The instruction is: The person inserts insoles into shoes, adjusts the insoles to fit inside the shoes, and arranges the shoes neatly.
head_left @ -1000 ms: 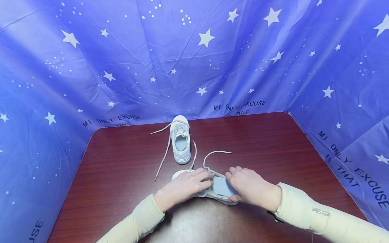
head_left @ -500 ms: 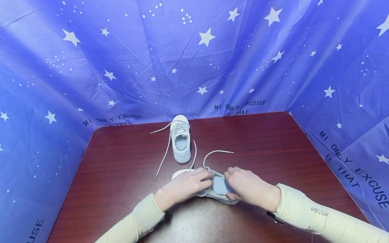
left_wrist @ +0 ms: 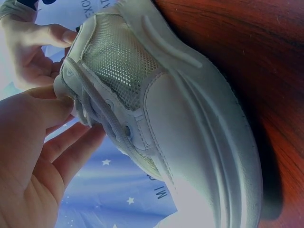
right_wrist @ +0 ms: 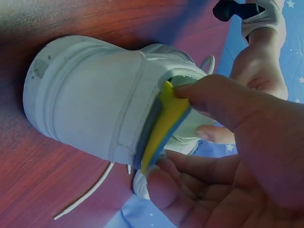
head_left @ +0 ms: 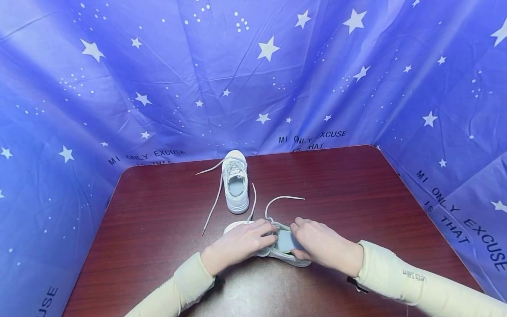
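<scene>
A white lace-up sneaker (left_wrist: 180,128) stands on the table, its toe to the left in the head view. My left hand (head_left: 241,243) pinches the top of its tongue, beside the laces, between thumb and fingers. At the heel end, my right hand (head_left: 326,244) grips an insole (right_wrist: 167,126) by its edges. The insole is grey-blue on top and yellow beneath. Its front part lies inside the shoe opening, while the heel part is raised above the collar. The insole's front tip is hidden inside the shoe.
A second white sneaker (head_left: 237,204) sits farther back, toe toward the curtain, with loose laces (head_left: 215,204) trailing left. The near shoe's lace ends (head_left: 283,197) lie on the brown table (head_left: 166,202). A blue star-patterned curtain (head_left: 222,57) surrounds the table's back and sides.
My right hand has shifted slightly left, and the insole has slid a little farther toward the toe. My left hand and both shoes have stayed in place.
</scene>
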`<act>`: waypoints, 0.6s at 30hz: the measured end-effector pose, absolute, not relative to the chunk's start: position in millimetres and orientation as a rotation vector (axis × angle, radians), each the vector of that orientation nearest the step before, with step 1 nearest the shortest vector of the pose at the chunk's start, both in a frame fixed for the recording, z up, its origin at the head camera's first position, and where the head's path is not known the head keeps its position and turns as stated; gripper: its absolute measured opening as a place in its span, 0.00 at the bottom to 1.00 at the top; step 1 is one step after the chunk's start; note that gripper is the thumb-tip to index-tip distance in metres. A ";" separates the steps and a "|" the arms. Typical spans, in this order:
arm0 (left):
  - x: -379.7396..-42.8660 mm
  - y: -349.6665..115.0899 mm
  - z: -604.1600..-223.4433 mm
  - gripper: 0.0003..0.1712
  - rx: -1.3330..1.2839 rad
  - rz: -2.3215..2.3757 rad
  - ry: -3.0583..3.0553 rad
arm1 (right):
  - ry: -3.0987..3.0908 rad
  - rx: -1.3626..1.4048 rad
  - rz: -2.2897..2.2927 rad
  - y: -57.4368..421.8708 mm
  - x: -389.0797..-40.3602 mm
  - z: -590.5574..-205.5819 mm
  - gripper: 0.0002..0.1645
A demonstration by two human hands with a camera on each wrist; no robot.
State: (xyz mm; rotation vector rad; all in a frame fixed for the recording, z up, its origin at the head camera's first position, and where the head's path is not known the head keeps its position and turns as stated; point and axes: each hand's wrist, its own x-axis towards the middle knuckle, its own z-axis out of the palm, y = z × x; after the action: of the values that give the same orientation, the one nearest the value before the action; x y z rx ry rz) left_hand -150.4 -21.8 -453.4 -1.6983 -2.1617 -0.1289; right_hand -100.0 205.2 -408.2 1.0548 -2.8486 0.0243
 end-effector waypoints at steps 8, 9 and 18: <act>-149.9 -22.1 -453.2 0.08 -1.693 -0.143 -2.153 | -2.824 1.034 0.062 203.1 -100.6 -416.0 0.21; -149.7 -22.1 -453.0 0.08 -1.691 -0.142 -2.151 | -2.824 1.033 0.067 202.9 -100.8 -416.5 0.21; -149.9 -21.8 -452.3 0.08 -1.703 -0.167 -2.166 | -2.825 1.030 0.092 202.1 -102.9 -420.5 0.21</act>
State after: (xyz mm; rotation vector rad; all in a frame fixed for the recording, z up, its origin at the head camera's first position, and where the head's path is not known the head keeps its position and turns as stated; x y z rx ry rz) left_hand -149.9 -21.8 -452.3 -1.7034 -2.1663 -0.1665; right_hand -102.9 202.1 -420.5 1.0300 -2.8245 0.0919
